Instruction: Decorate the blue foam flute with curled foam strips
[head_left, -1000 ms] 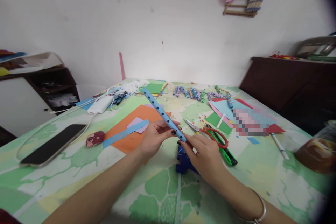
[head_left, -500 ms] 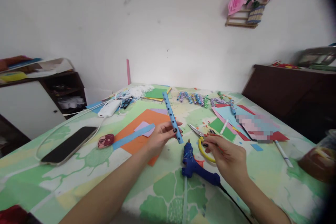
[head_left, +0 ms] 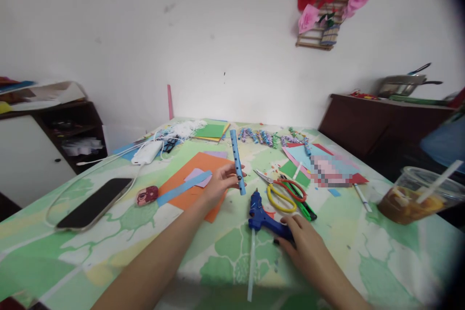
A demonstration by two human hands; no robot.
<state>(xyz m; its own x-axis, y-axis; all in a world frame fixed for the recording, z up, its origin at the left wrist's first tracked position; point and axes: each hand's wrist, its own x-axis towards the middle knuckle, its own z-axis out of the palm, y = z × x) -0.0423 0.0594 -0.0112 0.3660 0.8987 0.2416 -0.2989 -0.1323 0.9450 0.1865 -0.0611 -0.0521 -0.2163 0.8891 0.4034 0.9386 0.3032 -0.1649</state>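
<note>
My left hand [head_left: 222,184] pinches the lower part of a blue paper tube [head_left: 235,152] with dark dots, held nearly upright above the table. My right hand [head_left: 303,240] has its fingers and thumb round the handle end of a blue hot glue gun [head_left: 258,213], which lies on the table with a clear glue stick [head_left: 251,266] coming out of its back. Just beyond it lie scissors [head_left: 281,196] with yellow and red handles, partly over a green and black cutter [head_left: 307,208]. Under my left hand are orange paper [head_left: 192,164] and a blue paper strip [head_left: 185,189].
A phone [head_left: 95,203] and a white power bank [head_left: 147,151] with cables lie at left, near a dark red patterned object [head_left: 147,195]. Curled paper pieces [head_left: 267,138] line the back. Coloured sheets [head_left: 300,155] and a drink cup [head_left: 407,203] are at right.
My right hand has left the scissors, now lying on the table, and moved down to the glue gun's handle. The paper tube has turned more upright in my left hand. The view has shifted right.
</note>
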